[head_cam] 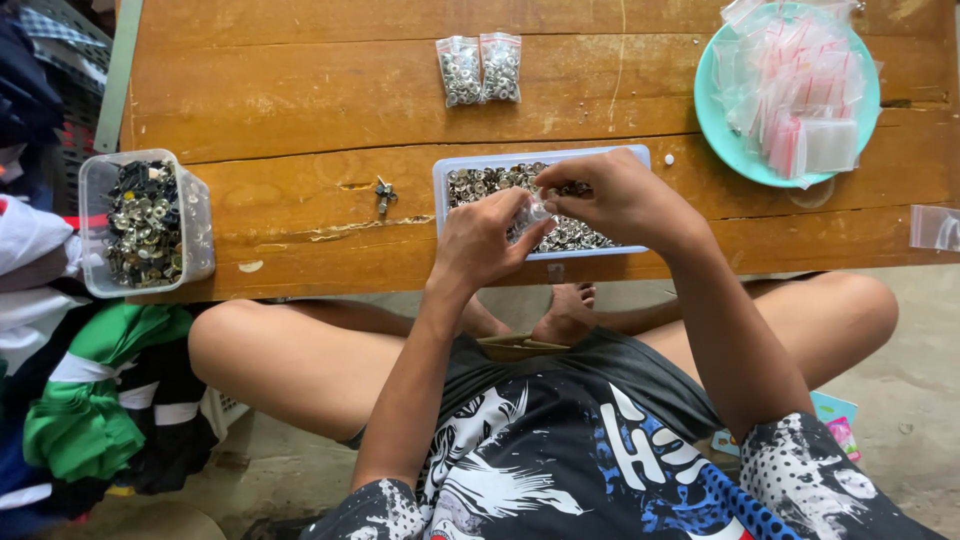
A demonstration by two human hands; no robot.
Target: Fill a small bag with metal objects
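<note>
Two filled bags (480,70) lie on the wooden table (300,100). Left hand (490,240) pinches a small clear bag (535,212) over the tray of metal snaps (470,185); right hand (615,195) apparently drops some in. Many empty bags (800,90) remain.

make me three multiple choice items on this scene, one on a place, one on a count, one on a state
1. Where does the teal plate of empty zip bags sit?
A. far right of the wooden table
B. on the floor
C. inside the blue tray

2. How many filled bags lie at the table's far edge?
A. five
B. two
C. none

3. What is the left hand doing?
A. resting flat on a knee
B. pinching a small clear bag over the blue tray of metal snaps
C. lifting the clear tub

Key: 1 A, the plate lies at the right end of the tabletop; 2 B, two packed bags lie side by side; 3 B, its fingers grip the bag while the right hand meets it.
</note>
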